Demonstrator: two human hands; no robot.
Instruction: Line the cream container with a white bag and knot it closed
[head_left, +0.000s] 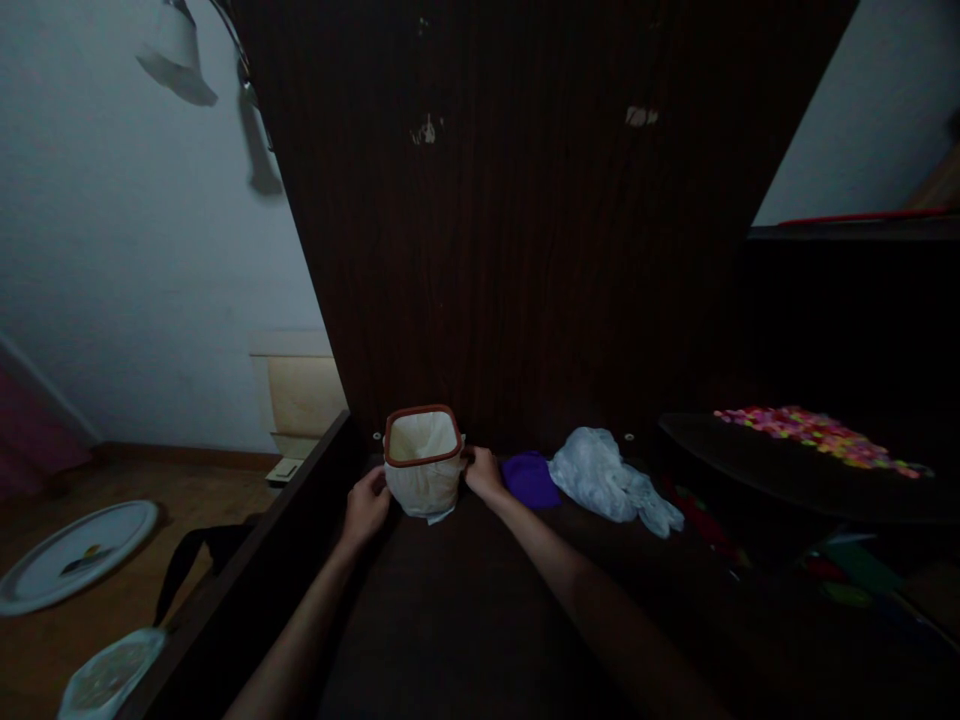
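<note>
A small trash bin [422, 488] with a squarish brown rim and a whitish bag liner hanging over its sides stands upright on the dark wooden surface, close to the tall panel. My left hand [367, 508] holds it from the left, its fingertips partly hidden behind the bin. On the opposite side, my right hand [482, 472] has its fingers closed at the liner just below the rim. Right beside that hand lies a folded purple cloth or bag [531, 480]. A crumpled white plastic bag [600, 474] rests against the purple piece.
A dark wooden panel [510, 250] rises behind the bin. Along the left runs a raised wooden edge [300, 520]. Many small colourful pieces [817, 435] lie on a dark raised surface at right. On the floor are a white oval tray [135, 522] and a white container [112, 675].
</note>
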